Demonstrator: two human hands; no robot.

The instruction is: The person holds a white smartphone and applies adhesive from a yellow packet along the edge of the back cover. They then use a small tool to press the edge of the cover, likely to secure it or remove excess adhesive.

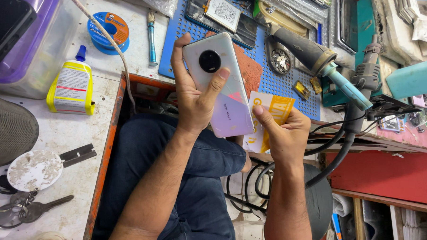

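Phone [222, 85] first: a pale, pearly handset held back-side up over the person's lap, round black camera ring near its top, with nothing under it but blue jeans [192, 181]. The left hand [195, 98] wraps it from the side, thumb pressed across the back just beside the camera ring and fingers curled round the far edge, a firm clasp. Below and to the right, the right hand [281, 134] pinches a thin yellow-and-white card [270, 118] between thumb and forefinger, its edge laid against the phone's lower right side.

My guess is that the card is being worked along the seam of the back cover (the usual way to part glued glass). If so, the next move calls for a shallow angle and gentle, even pressure, with the left hand keeping the handset from twisting.

Nearer the viewer, on the white worktop's left front corner, lie a bunch of keys [16, 211] and a scuffed white disc [34, 169], with a razor blade [78, 154] just beside it. Further back along that left side stands a yellow glue bottle [71, 87], then a blue spool [108, 31]. At the far edge a blue perforated mat [276, 84] carries an opened phone [222, 14] and small parts. A hot-air gun [315, 57] rests to the right, its black cable drooping toward the floor.
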